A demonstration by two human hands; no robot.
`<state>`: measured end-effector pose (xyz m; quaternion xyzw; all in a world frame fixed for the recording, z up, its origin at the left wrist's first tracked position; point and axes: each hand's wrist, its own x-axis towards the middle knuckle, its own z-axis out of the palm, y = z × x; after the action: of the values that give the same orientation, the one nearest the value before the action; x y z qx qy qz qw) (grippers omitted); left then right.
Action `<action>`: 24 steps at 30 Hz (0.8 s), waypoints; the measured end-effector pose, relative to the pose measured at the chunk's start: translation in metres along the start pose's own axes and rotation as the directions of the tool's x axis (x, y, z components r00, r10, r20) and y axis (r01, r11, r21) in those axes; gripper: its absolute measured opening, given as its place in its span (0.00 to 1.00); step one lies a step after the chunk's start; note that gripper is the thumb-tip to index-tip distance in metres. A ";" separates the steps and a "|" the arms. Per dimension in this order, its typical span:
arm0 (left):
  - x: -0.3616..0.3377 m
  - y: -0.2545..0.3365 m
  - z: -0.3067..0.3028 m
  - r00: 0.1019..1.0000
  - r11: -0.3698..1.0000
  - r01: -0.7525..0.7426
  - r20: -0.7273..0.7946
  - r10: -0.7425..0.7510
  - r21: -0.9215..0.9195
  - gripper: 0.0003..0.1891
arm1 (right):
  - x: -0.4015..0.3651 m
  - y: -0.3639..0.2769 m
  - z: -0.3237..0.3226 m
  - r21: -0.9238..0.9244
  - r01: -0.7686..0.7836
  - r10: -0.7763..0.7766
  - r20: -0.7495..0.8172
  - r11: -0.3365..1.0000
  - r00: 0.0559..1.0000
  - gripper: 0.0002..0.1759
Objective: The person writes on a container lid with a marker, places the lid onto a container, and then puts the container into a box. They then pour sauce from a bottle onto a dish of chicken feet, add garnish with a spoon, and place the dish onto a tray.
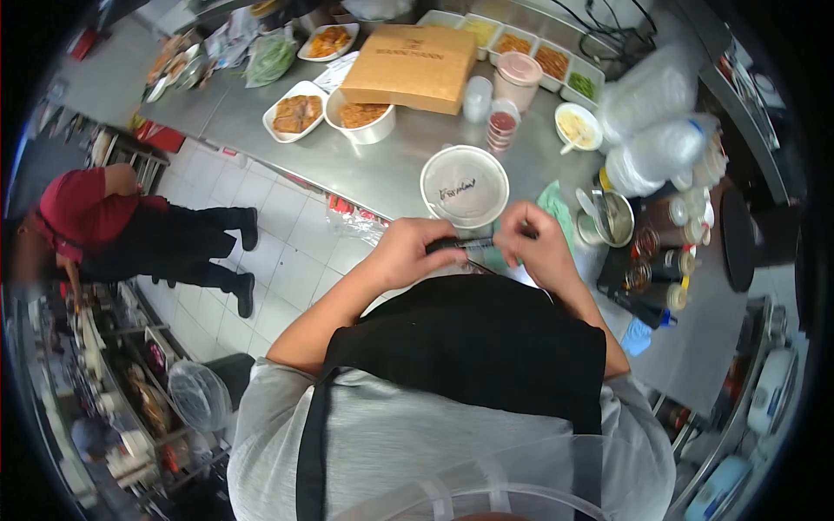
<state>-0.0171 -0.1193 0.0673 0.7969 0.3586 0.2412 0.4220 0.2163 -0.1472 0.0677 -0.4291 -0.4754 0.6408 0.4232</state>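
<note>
My left hand [407,253] is closed around a black marker [473,244], which points toward my right hand in front of my apron. The fingers of my right hand [540,245] pinch a small black piece that looks like the marker's cap, just off the marker's end. Right beyond both hands on the steel counter stands a round white tub with a translucent lid [465,187]. Black handwriting shows on that lid. Beside my right hand lies a green cloth [554,204], partly hidden by the hand.
A brown cardboard box [408,65], a white bowl of food [360,122] and a food tray [297,113] sit farther back. Sauce cups [502,124] and a metal pot [606,219] stand to the right, near several bottles. A person in a red shirt [82,213] is at the left.
</note>
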 end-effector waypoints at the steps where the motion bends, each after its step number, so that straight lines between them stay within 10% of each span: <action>1: 0.000 0.011 -0.003 0.993 0.993 -0.115 -0.029 0.114 -0.012 0.11 | -0.005 -0.008 0.002 -0.043 0.100 -0.098 0.053 0.994 0.994 0.10; 3: 0.003 0.038 -0.001 0.939 0.940 -0.339 -0.071 0.337 -0.027 0.10 | -0.018 -0.021 0.005 -0.101 0.296 -0.279 0.155 0.950 0.948 0.12; 11: 0.037 0.054 0.020 0.889 0.888 -0.450 -0.048 0.455 0.093 0.10 | -0.037 0.006 -0.027 0.077 0.415 -0.419 0.031 0.906 0.908 0.13; 12: 0.045 0.051 0.015 0.974 0.977 -0.211 -0.075 0.212 0.031 0.10 | -0.040 0.017 -0.029 0.143 0.415 -0.408 -0.081 0.898 0.910 0.12; 13: 0.062 0.014 0.022 0.885 0.972 -0.229 -0.406 0.228 0.046 0.11 | -0.041 0.029 -0.032 0.206 0.416 -0.382 -0.188 0.885 0.905 0.12; 16: 0.081 -0.058 -0.011 0.820 0.917 0.309 -0.559 -0.123 0.252 0.12 | -0.032 0.065 -0.059 -0.249 0.435 -0.492 -0.259 0.865 0.831 0.09; 19: 0.077 -0.103 -0.004 0.873 0.916 0.398 -0.330 -0.359 0.056 0.14 | -0.013 0.084 -0.068 -0.596 0.349 -0.574 -0.238 0.724 0.784 0.08; 24: 0.063 -0.104 0.000 0.846 0.951 0.308 -0.457 -0.273 0.001 0.13 | 0.024 0.086 -0.053 -0.735 0.231 -0.611 -0.300 0.637 0.733 0.07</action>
<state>-0.0159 -0.0303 -0.0154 0.6705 0.5718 0.3396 0.3288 0.2485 -0.1275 -0.0290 -0.5766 -0.6233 0.1668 0.5013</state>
